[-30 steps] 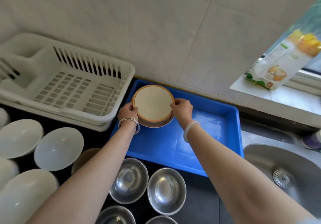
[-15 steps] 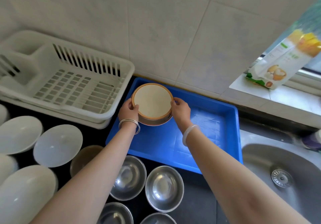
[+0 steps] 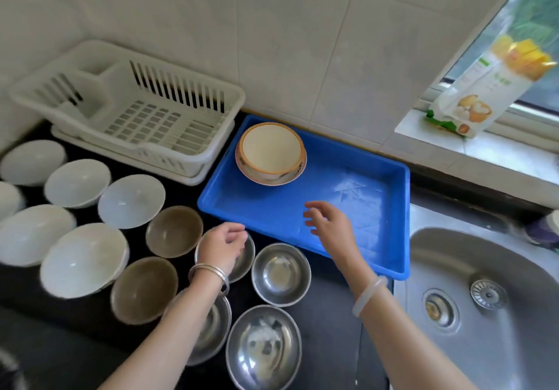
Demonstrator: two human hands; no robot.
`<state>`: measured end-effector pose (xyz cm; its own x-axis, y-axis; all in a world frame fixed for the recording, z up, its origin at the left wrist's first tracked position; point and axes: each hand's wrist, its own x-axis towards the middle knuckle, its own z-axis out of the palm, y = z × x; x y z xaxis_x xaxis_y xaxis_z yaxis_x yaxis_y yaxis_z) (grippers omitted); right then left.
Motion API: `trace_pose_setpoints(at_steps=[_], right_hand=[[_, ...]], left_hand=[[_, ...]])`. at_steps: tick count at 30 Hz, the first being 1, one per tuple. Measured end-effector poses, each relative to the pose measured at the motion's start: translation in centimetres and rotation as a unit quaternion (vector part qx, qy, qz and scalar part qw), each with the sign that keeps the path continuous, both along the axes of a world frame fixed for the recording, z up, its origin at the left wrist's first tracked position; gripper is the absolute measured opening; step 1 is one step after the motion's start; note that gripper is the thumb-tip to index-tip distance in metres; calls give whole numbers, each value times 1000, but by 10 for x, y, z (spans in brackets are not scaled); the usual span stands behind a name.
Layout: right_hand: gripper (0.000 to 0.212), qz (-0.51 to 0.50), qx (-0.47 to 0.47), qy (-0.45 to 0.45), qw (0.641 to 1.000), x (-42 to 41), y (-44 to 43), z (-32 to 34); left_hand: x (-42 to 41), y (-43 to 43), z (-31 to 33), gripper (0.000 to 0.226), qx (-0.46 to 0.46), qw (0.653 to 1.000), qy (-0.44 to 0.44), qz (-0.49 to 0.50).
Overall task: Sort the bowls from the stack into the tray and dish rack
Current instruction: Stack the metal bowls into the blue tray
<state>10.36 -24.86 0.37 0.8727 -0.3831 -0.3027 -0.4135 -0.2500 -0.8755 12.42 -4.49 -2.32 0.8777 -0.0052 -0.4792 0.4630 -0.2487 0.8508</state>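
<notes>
Resting in blue tray [image 3: 357, 208], orange-rimmed bowl [image 3: 271, 150]

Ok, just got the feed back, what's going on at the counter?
A person is sorting bowls. An orange-rimmed bowl sits in the far left corner of the blue tray, and neither hand holds anything. The left hand hangs over the steel bowls by the tray's front edge, and the right hand hovers above the tray's near side, fingers loose. The dish rack stands left of the tray. The counter also carries white bowls and brown bowls.
</notes>
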Motion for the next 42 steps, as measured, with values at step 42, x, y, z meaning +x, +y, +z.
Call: trace_pose_setpoints(at_steps=[42], right_hand=[[12,-69,-56,133,987,-144,-13,-22]], left_hand=[[-83,-26,-21,26,-37,992,120,-31]])
